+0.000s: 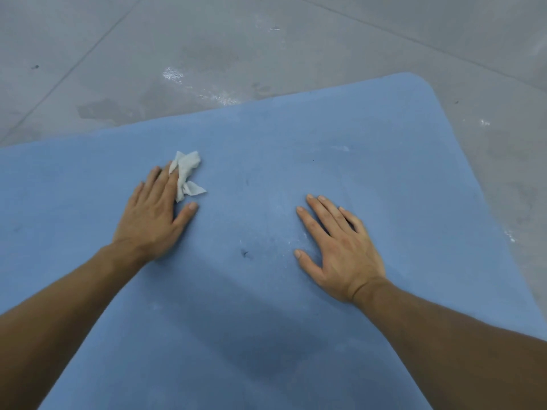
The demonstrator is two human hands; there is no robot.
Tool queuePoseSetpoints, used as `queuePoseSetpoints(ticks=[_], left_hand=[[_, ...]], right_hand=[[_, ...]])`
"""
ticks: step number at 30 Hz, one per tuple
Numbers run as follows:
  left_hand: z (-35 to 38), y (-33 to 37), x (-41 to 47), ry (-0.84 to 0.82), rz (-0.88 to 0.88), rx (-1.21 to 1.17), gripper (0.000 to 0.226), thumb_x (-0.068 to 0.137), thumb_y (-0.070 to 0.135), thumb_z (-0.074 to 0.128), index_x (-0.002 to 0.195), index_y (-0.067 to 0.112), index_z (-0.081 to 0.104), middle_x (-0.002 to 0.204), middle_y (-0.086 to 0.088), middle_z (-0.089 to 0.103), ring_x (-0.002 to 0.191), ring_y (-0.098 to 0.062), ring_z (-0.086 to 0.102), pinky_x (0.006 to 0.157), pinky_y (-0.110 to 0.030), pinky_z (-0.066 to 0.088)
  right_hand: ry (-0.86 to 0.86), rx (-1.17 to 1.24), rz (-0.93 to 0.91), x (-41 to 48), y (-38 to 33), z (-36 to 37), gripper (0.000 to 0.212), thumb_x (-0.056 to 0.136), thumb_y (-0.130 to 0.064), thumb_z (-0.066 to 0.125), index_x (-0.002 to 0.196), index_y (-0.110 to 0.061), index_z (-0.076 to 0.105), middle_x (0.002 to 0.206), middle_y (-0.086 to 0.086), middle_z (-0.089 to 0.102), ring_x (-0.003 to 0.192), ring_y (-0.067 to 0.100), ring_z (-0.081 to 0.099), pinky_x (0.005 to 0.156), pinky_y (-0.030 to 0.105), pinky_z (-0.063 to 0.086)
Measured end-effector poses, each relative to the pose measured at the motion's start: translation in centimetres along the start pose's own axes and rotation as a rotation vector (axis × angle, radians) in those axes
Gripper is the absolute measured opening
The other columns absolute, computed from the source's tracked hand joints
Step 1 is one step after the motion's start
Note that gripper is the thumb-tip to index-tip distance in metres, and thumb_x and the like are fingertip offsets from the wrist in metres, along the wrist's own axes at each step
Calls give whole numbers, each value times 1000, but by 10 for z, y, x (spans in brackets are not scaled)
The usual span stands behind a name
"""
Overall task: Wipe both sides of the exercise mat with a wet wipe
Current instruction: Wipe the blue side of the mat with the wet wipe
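A blue exercise mat point(266, 306) lies flat on the floor and fills most of the view, with faint white smears and a few dark specks on it. My left hand point(154, 214) lies palm down on the mat with straight fingers, pressing a crumpled white wet wipe point(186, 173) under its fingertips; part of the wipe sticks out to the right of the fingers. My right hand point(337, 250) rests flat on the mat with its fingers spread and holds nothing.
Grey tiled floor point(207, 39) surrounds the mat beyond its far edge and on the right, with damp patches and white scuffs near the mat's far edge. The mat's rounded corner point(414, 79) is at the upper right.
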State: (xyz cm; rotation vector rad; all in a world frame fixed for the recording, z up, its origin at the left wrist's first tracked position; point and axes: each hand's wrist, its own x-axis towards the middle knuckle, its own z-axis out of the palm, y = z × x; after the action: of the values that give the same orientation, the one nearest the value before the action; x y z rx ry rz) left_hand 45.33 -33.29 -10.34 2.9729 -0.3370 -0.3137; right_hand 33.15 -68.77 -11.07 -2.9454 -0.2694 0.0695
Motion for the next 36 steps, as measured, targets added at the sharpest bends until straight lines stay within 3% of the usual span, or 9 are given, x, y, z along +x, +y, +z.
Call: queuePoseSetpoints(ticks=[4, 8, 13, 15, 23, 26, 28, 32, 36], left_hand=[[7, 54, -26, -58, 327, -9, 78, 102, 60, 30, 166, 25, 2, 174, 6, 1, 160, -21, 5, 128, -49, 16], [27, 106, -76, -68, 611, 68, 75, 106, 57, 33, 166, 15, 15, 174, -3, 7, 160, -25, 5, 127, -46, 14], [37, 106, -112, -79, 838, 164, 75, 106, 58, 38, 165, 14, 21, 174, -1, 10, 159, -26, 13, 125, -45, 17], [36, 89, -97, -38, 811, 180, 70, 107, 55, 35, 164, 16, 26, 172, -1, 17, 159, -23, 17, 126, -44, 17], [4, 2, -15, 7, 311, 184, 81, 103, 68, 21, 162, 13, 28, 169, -4, 28, 157, -21, 20, 126, -33, 5], [-2, -23, -8, 13, 36, 80, 88, 96, 75, 26, 165, 22, 16, 172, 6, 15, 159, -17, 9, 127, -39, 7], [-3, -19, -10, 15, -45, 28, 88, 95, 74, 24, 166, 24, 9, 173, 9, 8, 160, -15, 3, 128, -41, 6], [3, 39, -28, -28, 294, -19, 75, 103, 52, 32, 166, 24, 4, 174, 2, 3, 160, -22, 6, 129, -43, 10], [30, 100, -71, -44, 618, 89, 71, 105, 54, 36, 165, 18, 22, 173, -1, 11, 160, -25, 9, 128, -46, 11]], right_hand=[[2, -4, -3, 0, 0, 0, 73, 100, -60, 39, 163, -24, 31, 173, -3, 18, 159, 14, 13, 128, 38, 13], [21, -7, -11, 1, 0, 1, 73, 99, -59, 41, 162, -22, 33, 172, -1, 20, 159, 16, 16, 127, 39, 16], [19, -7, -20, 0, 1, 1, 74, 99, -59, 40, 162, -22, 32, 172, -1, 19, 159, 16, 16, 127, 40, 17], [21, -5, -15, 1, 1, 1, 74, 99, -59, 40, 163, -23, 32, 172, -1, 19, 159, 16, 15, 127, 39, 17], [14, -3, -18, 0, 1, 1, 74, 100, -59, 40, 163, -23, 30, 173, -2, 18, 159, 14, 13, 127, 38, 14], [6, -2, -14, 1, 1, 1, 74, 100, -59, 41, 163, -24, 30, 173, -2, 17, 160, 14, 12, 127, 38, 13], [5, -1, -12, 0, 1, 1, 74, 99, -59, 42, 163, -24, 30, 173, -3, 17, 159, 14, 12, 127, 38, 13], [21, 11, -19, 1, 1, 1, 73, 99, -58, 43, 163, -23, 32, 172, -2, 19, 159, 14, 14, 127, 38, 15], [30, 9, -26, 1, 1, 2, 74, 98, -58, 43, 162, -23, 33, 172, -1, 20, 159, 16, 16, 127, 41, 16]])
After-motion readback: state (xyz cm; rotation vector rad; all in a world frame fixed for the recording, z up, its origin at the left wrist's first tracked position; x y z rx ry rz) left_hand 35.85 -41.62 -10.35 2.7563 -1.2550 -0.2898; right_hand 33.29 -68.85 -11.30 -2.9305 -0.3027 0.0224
